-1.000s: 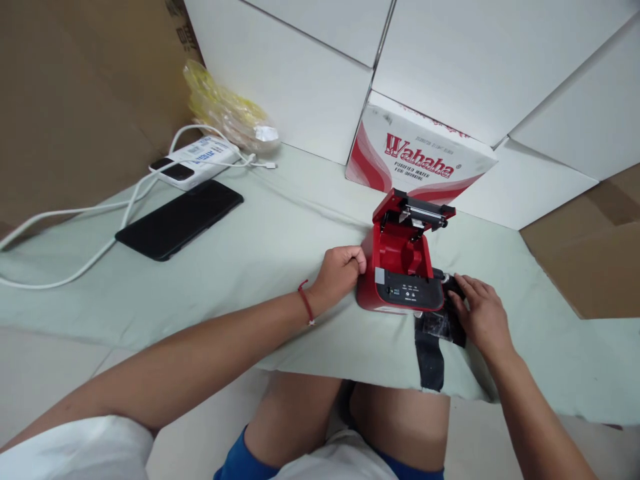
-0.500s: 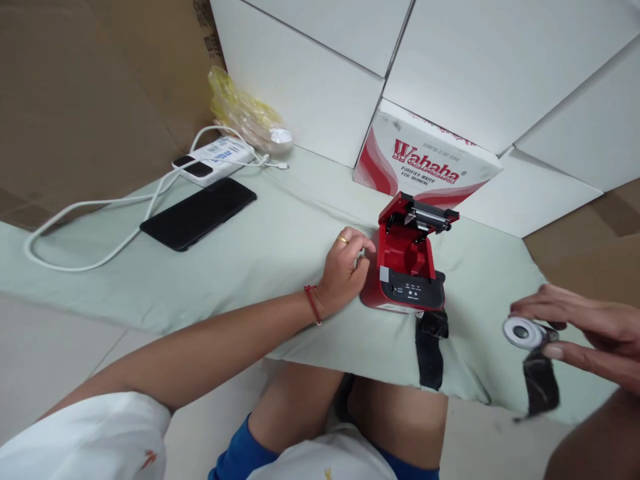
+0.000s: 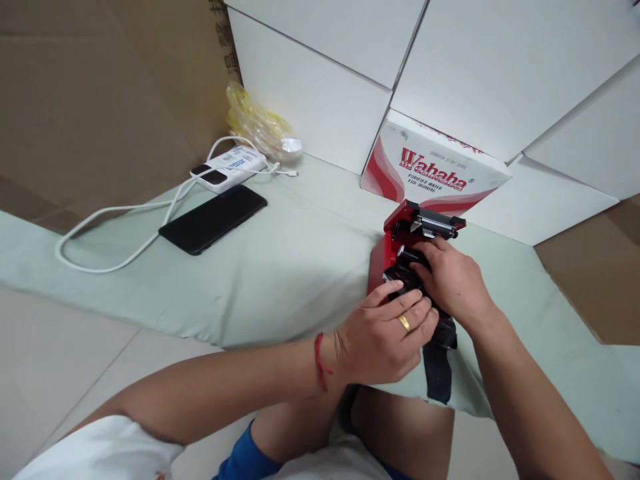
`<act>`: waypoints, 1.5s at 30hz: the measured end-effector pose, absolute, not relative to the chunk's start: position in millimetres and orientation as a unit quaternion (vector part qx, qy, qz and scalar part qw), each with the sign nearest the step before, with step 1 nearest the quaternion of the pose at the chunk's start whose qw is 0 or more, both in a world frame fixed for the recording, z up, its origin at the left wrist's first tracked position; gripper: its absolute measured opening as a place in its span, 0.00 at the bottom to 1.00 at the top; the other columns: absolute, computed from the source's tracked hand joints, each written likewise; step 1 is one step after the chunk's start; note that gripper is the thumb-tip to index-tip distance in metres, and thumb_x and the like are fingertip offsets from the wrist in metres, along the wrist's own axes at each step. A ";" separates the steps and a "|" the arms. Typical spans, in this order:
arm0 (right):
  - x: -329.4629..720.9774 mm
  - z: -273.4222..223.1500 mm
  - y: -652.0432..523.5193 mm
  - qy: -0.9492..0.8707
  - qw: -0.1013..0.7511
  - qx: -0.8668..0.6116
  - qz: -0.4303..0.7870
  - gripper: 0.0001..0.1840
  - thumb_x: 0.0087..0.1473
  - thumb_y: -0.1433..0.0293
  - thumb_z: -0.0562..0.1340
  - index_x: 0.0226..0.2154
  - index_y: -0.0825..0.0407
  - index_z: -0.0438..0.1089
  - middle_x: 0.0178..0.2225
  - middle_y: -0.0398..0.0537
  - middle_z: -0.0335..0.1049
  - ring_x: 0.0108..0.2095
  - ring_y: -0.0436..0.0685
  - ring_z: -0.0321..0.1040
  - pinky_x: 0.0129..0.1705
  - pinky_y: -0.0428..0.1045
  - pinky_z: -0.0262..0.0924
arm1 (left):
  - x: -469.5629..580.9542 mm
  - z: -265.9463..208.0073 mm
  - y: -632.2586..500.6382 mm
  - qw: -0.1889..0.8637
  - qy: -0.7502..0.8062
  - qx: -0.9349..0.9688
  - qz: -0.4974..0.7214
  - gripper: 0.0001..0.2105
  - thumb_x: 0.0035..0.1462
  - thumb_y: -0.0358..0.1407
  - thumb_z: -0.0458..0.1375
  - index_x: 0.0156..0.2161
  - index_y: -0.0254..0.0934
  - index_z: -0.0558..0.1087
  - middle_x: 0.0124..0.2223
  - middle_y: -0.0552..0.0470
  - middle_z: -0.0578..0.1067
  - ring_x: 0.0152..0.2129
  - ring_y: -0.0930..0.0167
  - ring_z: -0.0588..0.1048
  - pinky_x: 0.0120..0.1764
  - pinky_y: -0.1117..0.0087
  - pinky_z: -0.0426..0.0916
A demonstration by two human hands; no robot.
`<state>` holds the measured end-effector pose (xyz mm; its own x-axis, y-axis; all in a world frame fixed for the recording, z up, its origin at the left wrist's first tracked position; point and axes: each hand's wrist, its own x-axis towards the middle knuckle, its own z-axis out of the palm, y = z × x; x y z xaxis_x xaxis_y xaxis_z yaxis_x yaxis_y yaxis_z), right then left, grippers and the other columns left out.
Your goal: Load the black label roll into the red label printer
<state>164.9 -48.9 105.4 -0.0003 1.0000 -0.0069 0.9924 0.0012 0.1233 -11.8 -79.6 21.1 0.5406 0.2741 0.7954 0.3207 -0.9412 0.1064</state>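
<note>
A small red portable printer (image 3: 377, 265) sits on the cloth with its lid raised. In its compartment lies a dark roll (image 3: 411, 254) with a pale end, gripped by the fingers of my right hand (image 3: 459, 280). The fingertips of that hand are partly hidden inside. My left hand (image 3: 383, 337), wearing a gold ring, rests across the printer's front with its fingers stretched out. Part of the control panel and the roll's loose black end are covered by these fingers. Below the printer a black strap (image 3: 439, 373) hangs over the table edge.
Pale green cloth covers the table (image 3: 300, 267). At left lie a black phone (image 3: 214, 219), a white power bank (image 3: 233, 167) with a white cable (image 3: 93, 215), and a yellowish plastic bag (image 3: 260, 123). A Wahaha carton (image 3: 435, 167) stands behind the printer against white panels.
My right hand has brought the roll from the far right into the printer's compartment. My left hand has moved from the printer's left side to its front, fingers now extended.
</note>
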 end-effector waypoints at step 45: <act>194.8 90.5 -84.4 0.788 -0.287 0.544 0.029 0.18 0.72 0.66 0.58 0.56 0.46 0.80 0.48 0.55 0.79 0.47 0.61 0.73 0.51 0.60 0.70 | 2.0 13.4 -72.1 0.075 -0.130 -0.855 -0.497 0.10 0.68 0.31 0.60 0.50 0.36 0.82 0.50 0.52 0.86 0.50 0.70 0.81 0.57 0.67 0.75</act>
